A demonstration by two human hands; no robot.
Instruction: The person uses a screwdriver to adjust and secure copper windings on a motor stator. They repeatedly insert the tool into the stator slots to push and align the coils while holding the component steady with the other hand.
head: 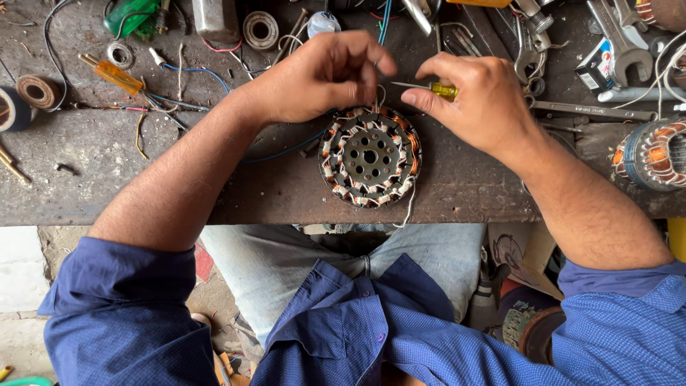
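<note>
Over at the left edge of the table [86,164] sits a roll of black tape [6,109], with a brown tape roll [37,91] just beside it; further in lies a screwdriver with an orange handle [118,76], among loose blue and red wires [193,70]; a green tool [132,14] lies at the far edge. The left hand [321,75] comes next, its fingertips pinched narrowly on a thin wire end at the far rim of the round motor winding [369,156]; that winding lies flat near the middle of the table, close to the near edge, its copper coils set around a metal core with a ring of holes. The right hand [479,96] is closed around a small screwdriver with a yellow handle [443,91], the thin blade pointing left toward the same spot on the rim.

As far as can be judged, the coils all look wound and seated around the ring; a white lead [409,207] hangs loose over the near edge, and the wire at the far rim is not yet tucked or joined, so the finishing of the leads seems to be what is left.

Towards the right, spanners [622,43] and other steel tools crowd the far right corner; a second copper-wound part [654,154] rests at the right edge. The table is a worn, stained, dark slab, scattered with scraps; below it show grey trousers, a blue shirt and a cluttered floor.
</note>
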